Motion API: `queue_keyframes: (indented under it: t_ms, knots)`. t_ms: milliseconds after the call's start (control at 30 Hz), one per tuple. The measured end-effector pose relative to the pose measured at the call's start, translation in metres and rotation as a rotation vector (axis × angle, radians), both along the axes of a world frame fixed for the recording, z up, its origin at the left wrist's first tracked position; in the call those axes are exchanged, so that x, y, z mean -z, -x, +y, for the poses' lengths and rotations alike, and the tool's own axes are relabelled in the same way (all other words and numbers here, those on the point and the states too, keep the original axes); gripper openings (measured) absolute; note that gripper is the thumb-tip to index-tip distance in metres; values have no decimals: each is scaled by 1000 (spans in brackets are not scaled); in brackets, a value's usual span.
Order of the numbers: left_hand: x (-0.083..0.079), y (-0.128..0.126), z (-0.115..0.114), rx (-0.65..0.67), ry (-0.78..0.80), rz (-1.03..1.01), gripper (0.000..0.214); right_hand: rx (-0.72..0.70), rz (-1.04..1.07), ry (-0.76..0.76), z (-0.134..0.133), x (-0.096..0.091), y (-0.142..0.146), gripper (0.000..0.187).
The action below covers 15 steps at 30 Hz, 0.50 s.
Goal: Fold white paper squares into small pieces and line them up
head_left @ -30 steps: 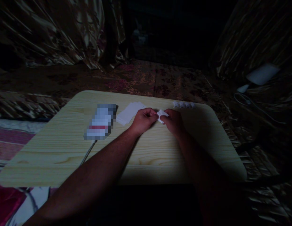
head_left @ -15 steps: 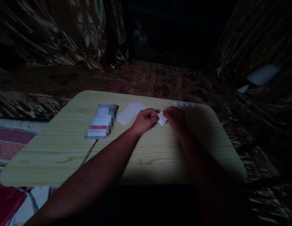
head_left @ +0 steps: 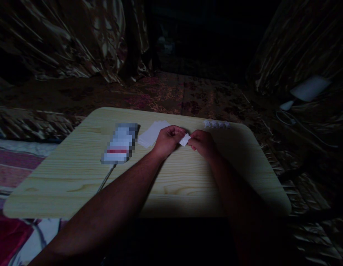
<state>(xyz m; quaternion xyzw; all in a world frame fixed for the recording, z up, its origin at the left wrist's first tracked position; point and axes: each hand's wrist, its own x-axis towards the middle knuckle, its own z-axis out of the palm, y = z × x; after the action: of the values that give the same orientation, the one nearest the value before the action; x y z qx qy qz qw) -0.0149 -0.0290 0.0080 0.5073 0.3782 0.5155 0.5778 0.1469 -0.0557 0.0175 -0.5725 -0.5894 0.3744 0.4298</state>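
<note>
A small folded white paper piece is pinched between both my hands above the light wooden table. My left hand curls its fingers onto the paper's left side. My right hand grips the right side with closed fingers. Just left of my left hand lies a small stack of white paper sheets. A row of several small folded white paper shapes sits near the table's far edge, beyond my right hand.
A blurred white and red box-like object lies on the table's left part, with a thin cable running from it. Dark patterned fabric surrounds the table. A pale flat device and cord lie at the right.
The paper piece looks smaller and more folded, and both hands have shifted slightly left with it. The view moved a little.
</note>
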Motion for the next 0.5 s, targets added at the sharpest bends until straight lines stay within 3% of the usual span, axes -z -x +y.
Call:
queue_keyframes:
  t_ms: [200,367,433,500]
  knots:
    - [0,3,2,105,49,-29,27,82,236,17,-1,-6,2,11]
    - [2,5,2,115,36,87,26,43,219,24,0,-2,2,12]
    - [2,4,2,87,37,101,23,70,179,-35,1,1,3,14]
    - [1,3,2,51,45,103,21,125,127,-191,1,3,3,19]
